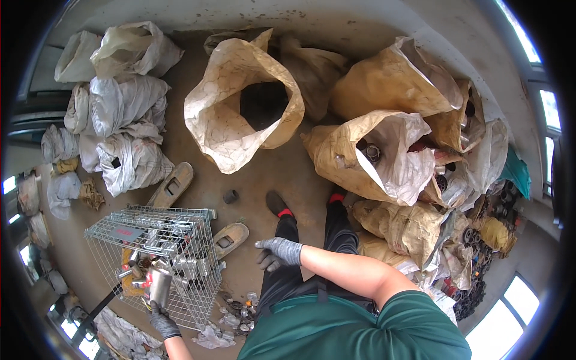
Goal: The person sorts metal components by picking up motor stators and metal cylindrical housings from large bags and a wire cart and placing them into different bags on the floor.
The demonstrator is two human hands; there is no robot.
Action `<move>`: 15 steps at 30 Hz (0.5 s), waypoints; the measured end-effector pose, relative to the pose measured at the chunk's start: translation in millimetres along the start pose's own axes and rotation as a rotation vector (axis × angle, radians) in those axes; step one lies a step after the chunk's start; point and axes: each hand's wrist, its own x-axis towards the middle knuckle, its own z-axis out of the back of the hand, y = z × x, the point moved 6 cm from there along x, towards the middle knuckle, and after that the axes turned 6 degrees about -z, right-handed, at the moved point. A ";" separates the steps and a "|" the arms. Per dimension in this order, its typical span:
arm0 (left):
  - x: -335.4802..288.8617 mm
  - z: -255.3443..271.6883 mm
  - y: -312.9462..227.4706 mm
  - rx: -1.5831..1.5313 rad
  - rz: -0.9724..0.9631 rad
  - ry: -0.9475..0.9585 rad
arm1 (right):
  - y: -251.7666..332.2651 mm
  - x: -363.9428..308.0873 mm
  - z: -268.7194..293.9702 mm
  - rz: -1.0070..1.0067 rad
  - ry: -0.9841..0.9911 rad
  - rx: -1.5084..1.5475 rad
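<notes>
My left hand (163, 321), in a dark grey glove, grips the lower end of a silver metal canister (159, 288) with a red patch. The canister is at the near side of a wire mesh cage (201, 300), which holds several shiny metal cylinders (191, 264) and a small grey plate. My right hand (279, 252), gloved alike, hangs over my thigh with its fingers apart and nothing in it. It is nearest to a worn, elongated base piece (231, 240) on the floor beside the cage.
A large open tan sack (201, 114) stands ahead on the brown floor (252, 204). To the right, another open sack (336, 150) holds metal parts, and dark round parts (474, 270) lie heaped. White sacks (129, 102) are stacked left. A small dark cup-like piece (230, 196) lies near my feet.
</notes>
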 end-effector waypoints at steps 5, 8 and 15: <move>159.4 91.6 78.6 0.096 0.150 -0.239 | 17.4 -71.3 87.4 0.243 -0.186 -0.032; 169.6 34.4 75.8 0.092 0.303 -0.131 | -1.4 -122.8 147.8 0.367 -0.265 0.017; 38.0 -215.9 23.4 0.631 -0.371 0.486 | -52.6 -205.7 234.2 0.544 -0.283 0.258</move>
